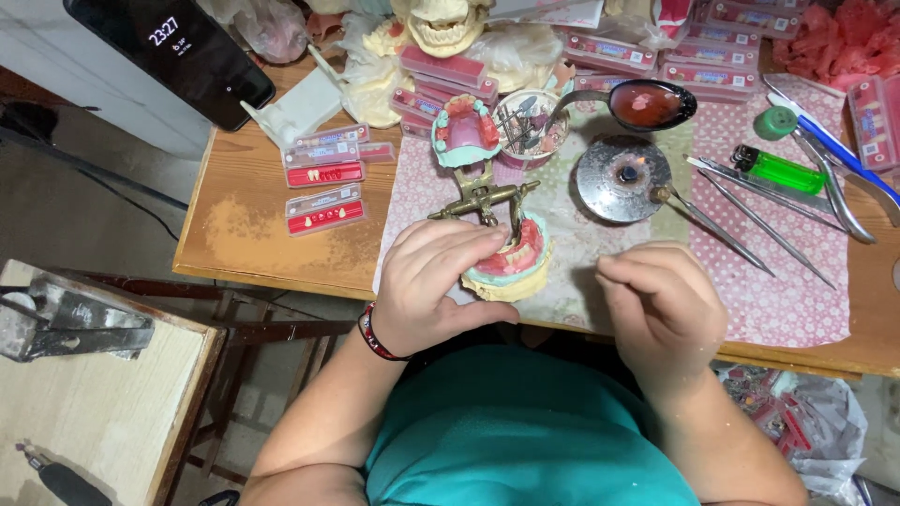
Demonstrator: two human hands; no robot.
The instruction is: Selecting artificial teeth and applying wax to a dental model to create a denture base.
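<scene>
Pink-and-cream lower denture model on a pale plaster base [511, 267], sitting near the front edge of the wooden workbench [234, 234], right on the spotted pink cloth [797, 300]. Pink wax gum curving in a horseshoe, mint-green rim around it, a row of small off-white teeth just showing along the arch. Hinged to a brass articulator frame [483, 199] rising behind it, with the upper half, a mint-green tray with pink wax and teeth [464, 131], flipped open and tilted back.

Left hand [433, 281] curled over the lower model's left side, fingers wrapped on top, thumb underneath, gripping it firm. Red-and-black beaded bracelet [375, 335] on that wrist. Right hand [661, 300] just beside the model, not touching it, fingers pinched together in a tight close; can't tell if anything tiny sits between them.

Further out: round metal burner dish with a small flame [623, 178] behind the right hand, a thin metal wax tool [712, 230] leaning off its edge. Metal ladle with melted red wax [647, 103] beyond that. Small round cup full of burs [530, 126] next to the upper tray. Green lighter [778, 169] and a few long steel instruments [769, 220] lying to the right. Red tooth-card strips in clear cases [323, 211] on bare wood to the left, black phone [169, 47] leaning at the far corner.
</scene>
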